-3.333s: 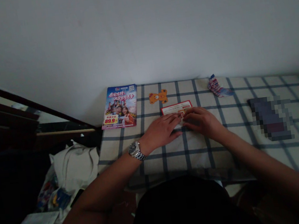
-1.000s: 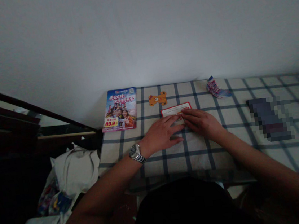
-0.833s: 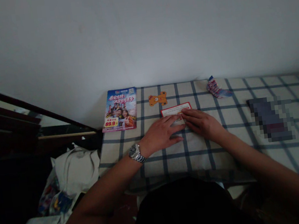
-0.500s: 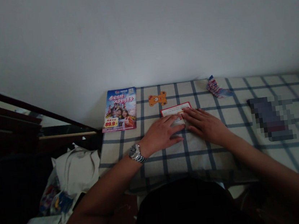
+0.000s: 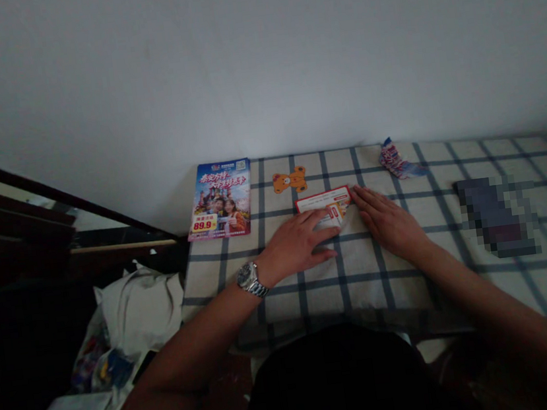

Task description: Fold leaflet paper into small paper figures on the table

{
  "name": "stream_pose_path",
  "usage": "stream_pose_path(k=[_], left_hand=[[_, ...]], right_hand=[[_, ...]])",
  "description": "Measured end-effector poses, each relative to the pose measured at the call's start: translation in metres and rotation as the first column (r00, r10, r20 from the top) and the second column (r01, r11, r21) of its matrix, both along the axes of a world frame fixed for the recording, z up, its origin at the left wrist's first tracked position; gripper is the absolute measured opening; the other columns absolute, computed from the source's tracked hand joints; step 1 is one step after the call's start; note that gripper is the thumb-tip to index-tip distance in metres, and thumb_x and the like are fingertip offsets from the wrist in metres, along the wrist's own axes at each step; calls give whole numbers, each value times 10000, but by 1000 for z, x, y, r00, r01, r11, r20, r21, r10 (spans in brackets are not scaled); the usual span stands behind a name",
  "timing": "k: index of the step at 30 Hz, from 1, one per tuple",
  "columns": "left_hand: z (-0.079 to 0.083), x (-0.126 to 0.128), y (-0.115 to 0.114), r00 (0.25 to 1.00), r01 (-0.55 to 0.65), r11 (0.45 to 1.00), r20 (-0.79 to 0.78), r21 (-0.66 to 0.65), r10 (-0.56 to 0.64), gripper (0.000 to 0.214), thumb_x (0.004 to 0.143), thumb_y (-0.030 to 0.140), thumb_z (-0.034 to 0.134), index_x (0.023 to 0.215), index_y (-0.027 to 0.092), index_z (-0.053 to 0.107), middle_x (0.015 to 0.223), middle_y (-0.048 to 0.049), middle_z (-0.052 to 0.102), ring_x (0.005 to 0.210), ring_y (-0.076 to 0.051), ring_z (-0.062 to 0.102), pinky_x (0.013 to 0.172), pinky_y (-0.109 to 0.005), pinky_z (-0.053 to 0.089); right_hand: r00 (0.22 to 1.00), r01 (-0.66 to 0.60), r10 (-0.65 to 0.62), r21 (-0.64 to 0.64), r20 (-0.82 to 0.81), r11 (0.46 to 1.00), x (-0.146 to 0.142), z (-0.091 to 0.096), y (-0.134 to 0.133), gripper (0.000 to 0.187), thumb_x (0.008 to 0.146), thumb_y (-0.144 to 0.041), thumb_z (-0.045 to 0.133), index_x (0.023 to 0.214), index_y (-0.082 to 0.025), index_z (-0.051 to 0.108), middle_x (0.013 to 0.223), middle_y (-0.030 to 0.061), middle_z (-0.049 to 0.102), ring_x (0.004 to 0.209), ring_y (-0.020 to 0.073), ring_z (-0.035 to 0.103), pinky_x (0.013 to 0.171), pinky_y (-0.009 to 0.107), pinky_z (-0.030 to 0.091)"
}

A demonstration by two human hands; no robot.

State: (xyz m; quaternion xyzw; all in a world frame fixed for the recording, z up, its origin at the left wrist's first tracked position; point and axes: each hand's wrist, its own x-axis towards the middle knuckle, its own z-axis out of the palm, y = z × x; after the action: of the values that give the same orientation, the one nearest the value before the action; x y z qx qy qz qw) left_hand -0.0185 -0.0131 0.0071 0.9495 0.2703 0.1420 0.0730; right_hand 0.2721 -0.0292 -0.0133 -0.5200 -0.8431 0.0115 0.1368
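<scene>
A printed paper sheet (image 5: 320, 200), white with a red border and with one corner folded, lies flat on the checked cloth. Across its lower left part rests my left hand (image 5: 302, 238), palm down with fingers spread, a metal watch on the wrist. At the paper's right edge is my right hand (image 5: 388, 221), its fingers stretched out and lying flat on the cloth, the tips near the upper right corner. The fold's lower part is hidden under my left hand.
A stack of colourful flyers (image 5: 220, 201) lies at the table's left end. An orange bear cutout (image 5: 289, 180) sits behind the paper. A crumpled, pleated paper piece (image 5: 398, 162) lies toward the wall, and a blurred dark object (image 5: 497, 217) to the right. White bags (image 5: 141, 308) stand lower left.
My right hand has slid right, off the middle of the paper to its right edge, uncovering the folded corner. My left hand stays on the sheet.
</scene>
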Motion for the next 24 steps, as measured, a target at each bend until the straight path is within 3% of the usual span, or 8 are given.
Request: stream_pose_path(k=[6, 9, 16, 24], left_hand=[[1, 0, 0, 1000, -2, 1000, 3, 5, 2, 484, 1022, 552, 599, 1419, 276, 617, 1560, -132, 483, 1443, -316, 472, 1158, -491, 492], [2, 0, 0, 1000, -4, 1000, 0, 1, 4, 492, 1019, 561, 598, 1417, 272, 615, 1564, -130, 486, 1442, -311, 478, 1162, -486, 488], [3, 0, -1, 1000, 4, 1000, 6, -3, -4, 500, 1008, 544, 629, 1424, 266, 606, 1613, -117, 466, 1491, -298, 442, 1214, -478, 436], [3, 0, 0, 1000, 9, 1000, 27, -2, -9, 473, 1009, 531, 635, 1402, 267, 625, 1595, -112, 493, 1483, -294, 461, 1210, -492, 441]], right_hand=[[1000, 13, -13, 9, -26, 1000, 3, 7, 3, 545, 1112, -339, 352, 1630, -186, 419, 1682, 117, 428, 1537, 303, 436, 1268, 522, 403], [999, -44, 44, 16, -18, 999, -4, 9, -2, 521, 1110, -344, 382, 1591, -166, 478, 1667, 133, 449, 1536, 306, 436, 1273, 516, 396], [976, -216, 216, 11, 21, 976, -24, 2, -3, 648, 1110, -385, 423, 1693, -168, 239, 1708, 145, 361, 1588, 285, 345, 1296, 529, 343], [977, -199, 200, -19, 69, 980, -26, 1, -6, 757, 1089, -473, 448, 1714, -196, 125, 1736, 117, 284, 1617, 291, 265, 1316, 550, 271]])
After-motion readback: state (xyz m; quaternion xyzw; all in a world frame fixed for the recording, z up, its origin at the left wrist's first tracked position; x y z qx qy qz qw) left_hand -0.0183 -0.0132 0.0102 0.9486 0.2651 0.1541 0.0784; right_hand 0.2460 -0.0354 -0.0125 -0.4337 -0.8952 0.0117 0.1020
